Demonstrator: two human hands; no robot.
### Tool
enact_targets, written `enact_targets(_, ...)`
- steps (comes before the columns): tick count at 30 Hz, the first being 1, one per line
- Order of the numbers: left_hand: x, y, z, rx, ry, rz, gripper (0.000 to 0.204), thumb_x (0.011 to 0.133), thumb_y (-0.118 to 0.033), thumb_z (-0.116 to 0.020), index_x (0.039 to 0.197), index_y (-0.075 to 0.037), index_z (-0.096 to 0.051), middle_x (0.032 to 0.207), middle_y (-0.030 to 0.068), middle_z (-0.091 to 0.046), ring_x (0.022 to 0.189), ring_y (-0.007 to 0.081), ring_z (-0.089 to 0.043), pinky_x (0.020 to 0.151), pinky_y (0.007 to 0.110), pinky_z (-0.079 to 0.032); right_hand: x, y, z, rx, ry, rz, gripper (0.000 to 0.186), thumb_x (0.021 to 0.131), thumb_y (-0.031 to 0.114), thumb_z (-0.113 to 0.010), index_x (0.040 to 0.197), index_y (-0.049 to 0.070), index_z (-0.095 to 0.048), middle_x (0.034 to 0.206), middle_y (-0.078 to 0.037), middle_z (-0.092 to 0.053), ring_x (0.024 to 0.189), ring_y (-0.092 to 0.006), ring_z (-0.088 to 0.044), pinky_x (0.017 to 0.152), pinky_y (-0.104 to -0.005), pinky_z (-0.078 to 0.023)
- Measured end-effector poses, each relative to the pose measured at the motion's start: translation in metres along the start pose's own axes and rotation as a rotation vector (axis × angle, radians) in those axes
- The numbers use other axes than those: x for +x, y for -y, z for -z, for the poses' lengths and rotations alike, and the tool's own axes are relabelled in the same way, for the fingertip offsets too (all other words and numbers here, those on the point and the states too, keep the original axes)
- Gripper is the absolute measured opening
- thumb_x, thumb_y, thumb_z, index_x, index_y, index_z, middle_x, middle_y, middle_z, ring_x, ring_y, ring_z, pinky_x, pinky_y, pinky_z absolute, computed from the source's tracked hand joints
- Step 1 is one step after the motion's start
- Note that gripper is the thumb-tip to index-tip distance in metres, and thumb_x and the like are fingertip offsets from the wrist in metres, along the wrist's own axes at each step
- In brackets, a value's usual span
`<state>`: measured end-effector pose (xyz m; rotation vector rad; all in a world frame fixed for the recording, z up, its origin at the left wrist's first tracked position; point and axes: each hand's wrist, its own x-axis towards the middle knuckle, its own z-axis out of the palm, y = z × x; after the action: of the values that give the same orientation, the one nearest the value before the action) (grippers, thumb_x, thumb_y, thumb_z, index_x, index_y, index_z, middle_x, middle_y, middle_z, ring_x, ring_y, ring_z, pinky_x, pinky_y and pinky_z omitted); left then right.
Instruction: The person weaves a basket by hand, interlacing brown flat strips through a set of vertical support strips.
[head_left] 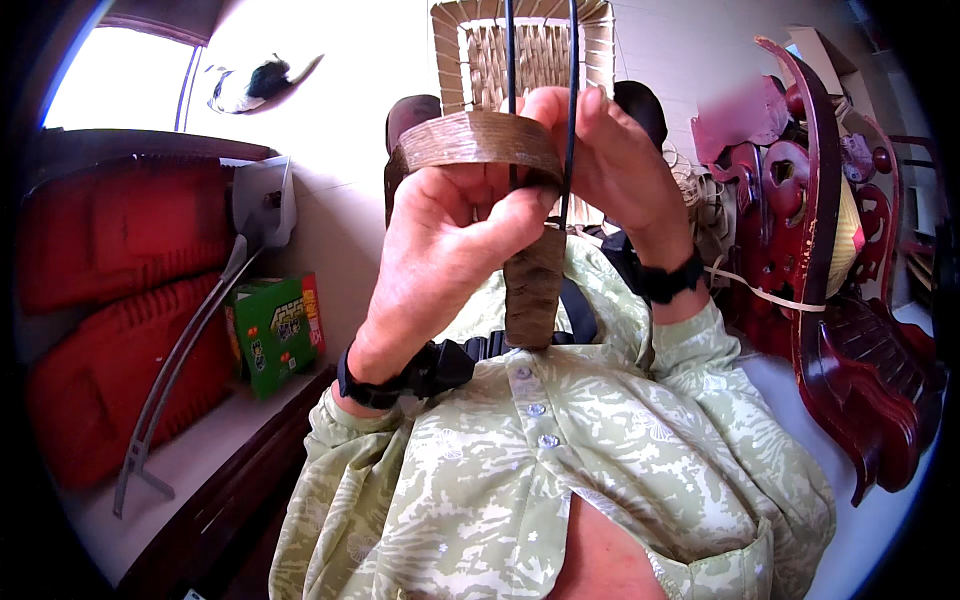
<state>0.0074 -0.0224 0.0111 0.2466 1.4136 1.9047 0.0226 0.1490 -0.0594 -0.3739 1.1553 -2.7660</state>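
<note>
A wide brown band (pixel 475 138) with a wood-like grain curves in a loop in front of my chest, and its tail (pixel 534 290) hangs down toward my shirt buttons. My left hand (pixel 445 235) is closed, thumb and fingers pinching the band beneath its loop. My right hand (pixel 615 150) has its fingers bent around the band's right end, beside a thin black rod (pixel 572 75); its fingertips are partly hidden. A second black rod runs parallel on the left, passing behind the band. Beyond my hands lies a woven tan basket (pixel 447 60), with the rods crossing over it.
On the left are red cushions (pixel 125 235), a grey metal-legged object (pixel 262 205) and a green box (pixel 272 335). Carved dark-red wooden furniture (pixel 815 200) stands on the right, near loose pale strips (pixel 705 195). A black-and-white animal (pixel 262 85) lies on the far floor.
</note>
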Motion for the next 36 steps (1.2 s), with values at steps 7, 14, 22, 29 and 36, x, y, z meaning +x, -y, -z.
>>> enact_targets(7, 0.000, -0.001, 0.000, -0.086, 0.118, 0.068, 0.028, 0.092, -0.022, -0.060, 0.106, 0.002, -0.061, 0.092, 0.0088, -0.067, 0.087, 0.0143, -0.063, 0.079, 0.025, -0.049, 0.005, -0.004, 0.026, 0.160, 0.170, -0.072, 0.038, 0.091, 0.025, -0.060, 0.119, 0.000, -0.055, 0.101, -0.007, -0.064, 0.093, -0.0141, -0.062, 0.083, -0.0310, -0.051)
enact_targets(14, 0.001, -0.003, 0.012, -0.101, 0.197, 0.120, 0.041, 0.096, -0.033, -0.052, 0.117, 0.002, -0.056, 0.099, 0.0085, -0.064, 0.085, 0.0165, -0.065, 0.074, 0.025, -0.051, -0.003, -0.017, 0.025, 0.294, 0.235, 0.015, 0.050, 0.088, 0.040, -0.060, 0.120, 0.002, -0.055, 0.112, -0.010, -0.059, 0.103, -0.0211, -0.058, 0.096, -0.0386, -0.043)
enact_targets(22, 0.002, 0.005, 0.016, 0.104, 0.177, 0.066, 0.035, 0.094, -0.026, -0.056, 0.110, 0.005, -0.059, 0.085, 0.0044, -0.065, 0.077, 0.0120, -0.062, 0.072, 0.026, -0.051, -0.048, 0.015, 0.050, 0.374, -0.108, 0.209, 0.050, 0.081, 0.049, -0.064, 0.100, 0.004, -0.060, 0.090, -0.013, -0.064, 0.082, -0.0232, -0.062, 0.080, -0.0431, -0.051)
enact_targets(29, -0.007, 0.007, 0.003, 0.021, 0.166, 0.021, 0.024, 0.095, -0.014, -0.053, 0.104, 0.007, -0.060, 0.084, 0.0070, -0.065, 0.078, 0.0123, -0.063, 0.072, 0.025, -0.051, -0.101, 0.107, 0.072, 0.528, 0.158, 0.453, 0.040, 0.079, 0.051, -0.068, 0.082, 0.015, -0.050, 0.049, 0.007, -0.041, 0.041, -0.0068, -0.037, 0.045, -0.0242, -0.033)
enact_targets(36, 0.002, 0.010, -0.004, 0.034, 0.169, -0.014, 0.023, 0.097, -0.016, -0.050, 0.106, 0.002, -0.059, 0.080, 0.0041, -0.064, 0.073, 0.0099, -0.060, 0.068, 0.024, -0.049, -0.241, 0.175, 0.102, 0.076, -0.331, 0.562, 0.044, 0.093, 0.050, -0.044, 0.112, 0.011, -0.048, 0.045, 0.007, -0.040, 0.041, -0.0051, -0.037, 0.074, -0.0298, -0.042)
